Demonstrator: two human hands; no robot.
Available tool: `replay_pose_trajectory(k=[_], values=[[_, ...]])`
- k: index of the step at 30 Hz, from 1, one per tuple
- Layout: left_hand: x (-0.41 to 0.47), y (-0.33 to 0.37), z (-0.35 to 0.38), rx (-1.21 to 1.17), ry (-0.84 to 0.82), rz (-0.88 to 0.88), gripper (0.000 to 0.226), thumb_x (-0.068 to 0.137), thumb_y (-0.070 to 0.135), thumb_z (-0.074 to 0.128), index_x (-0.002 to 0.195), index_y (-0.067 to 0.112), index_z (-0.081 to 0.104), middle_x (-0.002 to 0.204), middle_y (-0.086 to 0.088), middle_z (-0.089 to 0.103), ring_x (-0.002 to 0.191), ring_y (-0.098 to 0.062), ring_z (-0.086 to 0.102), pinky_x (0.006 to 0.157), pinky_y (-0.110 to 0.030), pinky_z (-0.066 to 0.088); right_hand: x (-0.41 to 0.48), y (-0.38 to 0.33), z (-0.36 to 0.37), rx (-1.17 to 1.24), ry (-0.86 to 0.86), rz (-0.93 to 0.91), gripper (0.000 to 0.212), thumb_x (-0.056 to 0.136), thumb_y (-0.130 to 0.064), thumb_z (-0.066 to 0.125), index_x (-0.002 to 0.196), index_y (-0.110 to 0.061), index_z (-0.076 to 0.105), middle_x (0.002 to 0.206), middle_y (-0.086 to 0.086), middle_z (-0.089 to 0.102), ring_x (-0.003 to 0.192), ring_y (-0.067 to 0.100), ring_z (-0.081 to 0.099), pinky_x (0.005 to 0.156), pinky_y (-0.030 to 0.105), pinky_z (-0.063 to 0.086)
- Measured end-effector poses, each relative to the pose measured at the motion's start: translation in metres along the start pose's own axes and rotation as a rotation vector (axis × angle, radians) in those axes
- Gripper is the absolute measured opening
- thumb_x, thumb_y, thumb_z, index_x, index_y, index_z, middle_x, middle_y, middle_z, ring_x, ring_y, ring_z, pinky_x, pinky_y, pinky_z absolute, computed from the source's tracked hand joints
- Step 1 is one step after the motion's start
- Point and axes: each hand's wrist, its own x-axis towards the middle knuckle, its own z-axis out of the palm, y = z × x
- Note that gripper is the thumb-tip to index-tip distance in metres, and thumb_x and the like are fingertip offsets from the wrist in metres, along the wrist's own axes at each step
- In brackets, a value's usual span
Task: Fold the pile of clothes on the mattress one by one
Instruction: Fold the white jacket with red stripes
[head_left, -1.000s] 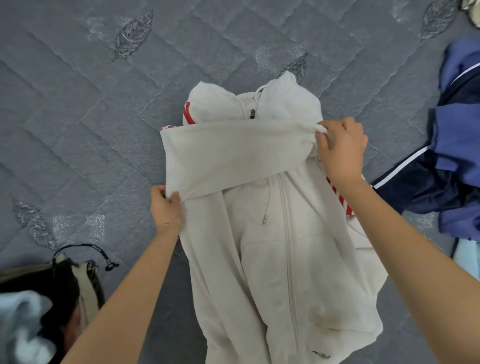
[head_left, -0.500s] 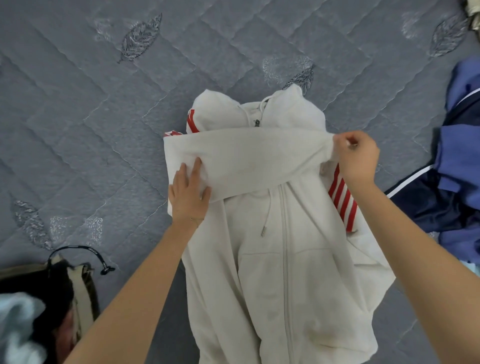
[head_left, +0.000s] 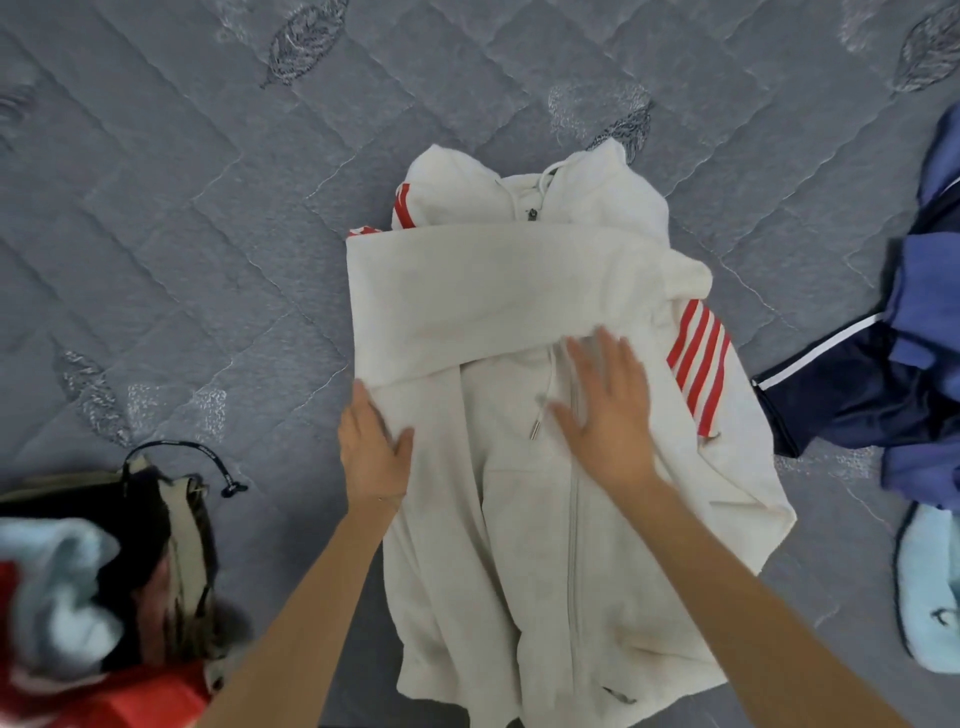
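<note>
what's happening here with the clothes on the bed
A person is folding a white hoodie laid front-up on a grey quilted mattress. One sleeve lies folded across the chest. The left hand rests flat on the hoodie's left edge, by the sleeve's end, and the right hand presses flat on the front near the zip. The lower half is not yet folded. Navy and blue clothes lie to the right, and a mixed heap sits at lower left.
</note>
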Motion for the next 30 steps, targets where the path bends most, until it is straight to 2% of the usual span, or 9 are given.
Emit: replay_pose_trajectory(k=[2,4,6,9,12,18,20,25,30], values=[[-0.014,-0.007,-0.001,-0.200,0.006,-0.137,0.052,0.089,0.013,0.065,0.136,0.008,0.043,0.122,-0.006,0.055,0.115,-0.023,0.050,0.101,-0.036,0.041,-0.042,-0.010,0.020,-0.009,-0.183,-0.022,0.068,0.090,-0.036,0.064,0.148,-0.020,0.034,0.159,0.010,0.019,0.147,0.032,0.012,0.120,0.046,0.011],[-0.026,-0.009,-0.003,-0.316,0.000,-0.274,0.006,0.091,0.015,0.063,0.096,0.015,0.060,0.087,0.001,0.060,0.085,-0.018,0.057,0.080,-0.032,0.049,-0.082,-0.017,0.038,-0.030,-0.333,-0.044,0.069,0.093,-0.042,0.057,0.151,-0.025,0.025,0.161,0.004,0.010,0.149,0.027,0.004,0.120,0.037,0.000],[-0.032,-0.015,-0.005,-0.327,0.080,-0.284,0.020,0.092,0.014,0.061,0.075,0.023,0.054,0.071,0.007,0.054,0.068,-0.011,0.050,0.064,-0.021,0.043,-0.117,-0.023,0.053,-0.049,-0.455,-0.042,0.068,0.095,-0.046,0.049,0.153,-0.029,0.016,0.162,-0.002,0.000,0.149,0.021,-0.004,0.117,0.031,-0.005],[-0.027,-0.024,-0.021,-0.278,0.214,-0.224,0.013,0.095,0.014,0.055,0.084,0.012,0.061,0.073,0.005,0.056,0.065,-0.009,0.049,0.064,-0.023,0.036,-0.152,-0.030,0.070,-0.024,-0.561,-0.007,0.068,0.096,-0.050,0.043,0.153,-0.033,0.011,0.161,-0.008,-0.006,0.149,0.016,-0.007,0.117,0.029,-0.002],[-0.011,-0.043,-0.038,-0.186,0.292,-0.211,0.019,0.098,0.015,0.050,0.093,0.003,0.063,0.081,-0.005,0.059,0.075,-0.020,0.053,0.069,-0.027,0.036,-0.170,-0.040,0.083,-0.002,-0.596,-0.011,0.062,0.095,-0.051,0.044,0.151,-0.033,0.022,0.161,-0.007,-0.011,0.148,0.016,-0.009,0.117,0.029,-0.002],[-0.020,-0.068,-0.041,-0.177,0.185,-0.164,0.018,0.097,0.016,0.052,0.107,0.004,0.060,0.089,-0.005,0.060,0.082,-0.020,0.055,0.073,-0.028,0.042,-0.184,-0.060,0.101,-0.127,-0.520,0.041,0.057,0.084,-0.065,0.048,0.127,-0.028,0.053,0.159,-0.004,0.010,0.146,0.020,0.009,0.117,0.035,0.008],[-0.039,-0.075,-0.036,-0.200,0.140,-0.191,0.016,0.095,0.022,0.057,0.100,0.006,0.058,0.084,-0.003,0.060,0.079,-0.020,0.056,0.070,-0.025,0.038,-0.188,-0.065,0.104,-0.149,-0.516,0.052,0.054,0.082,-0.064,0.051,0.117,-0.025,0.061,0.159,-0.002,0.014,0.146,0.023,0.012,0.118,0.039,0.009],[-0.097,-0.091,-0.020,-0.191,-0.048,-0.281,0.026,0.086,0.037,0.067,0.086,0.013,0.057,0.077,0.009,0.060,0.073,-0.012,0.057,0.062,-0.024,0.038,-0.197,-0.078,0.107,-0.085,-0.303,0.051,0.005,0.076,-0.012,0.076,0.072,-0.012,0.072,0.139,0.012,0.053,0.131,0.039,0.046,0.108,0.050,0.033],[-0.124,-0.093,-0.006,-0.098,-0.112,-0.196,0.026,0.088,0.021,0.066,0.072,0.005,0.053,0.076,-0.005,0.053,0.070,-0.020,0.050,0.059,-0.027,0.038,-0.202,-0.080,0.115,0.057,-0.275,0.141,0.009,0.086,-0.005,0.065,0.081,-0.003,0.072,0.131,0.009,0.056,0.137,0.033,0.036,0.116,0.048,0.024]])
